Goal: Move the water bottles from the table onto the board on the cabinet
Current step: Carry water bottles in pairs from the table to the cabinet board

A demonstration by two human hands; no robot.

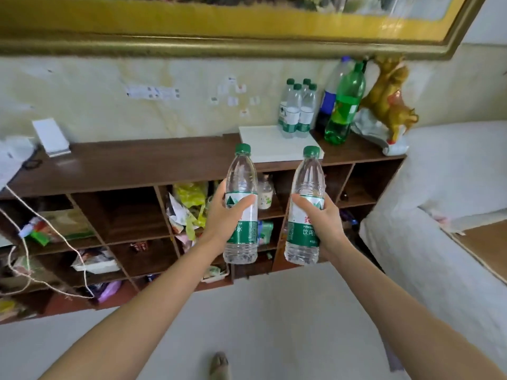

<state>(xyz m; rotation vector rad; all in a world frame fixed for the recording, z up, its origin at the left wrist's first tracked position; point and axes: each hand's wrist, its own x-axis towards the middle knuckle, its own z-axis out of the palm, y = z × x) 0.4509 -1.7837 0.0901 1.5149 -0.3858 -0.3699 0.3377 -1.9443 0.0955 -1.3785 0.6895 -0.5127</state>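
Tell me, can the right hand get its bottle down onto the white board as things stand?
Probably yes. The right hand has a grip on its water bottle, and the near half of the white board is bare. The four small bottles stand only at its far right corner.

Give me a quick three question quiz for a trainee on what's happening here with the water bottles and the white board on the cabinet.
1. How many water bottles already stand on the white board?
2. True or false: the left hand is empty.
3. Which stands beside the board: A) green soda bottle B) kettle?

Key:
1. Four, the bottle group at its far right corner.
2. False; each hand, left and right hand, holds one bottle upright.
3. A.
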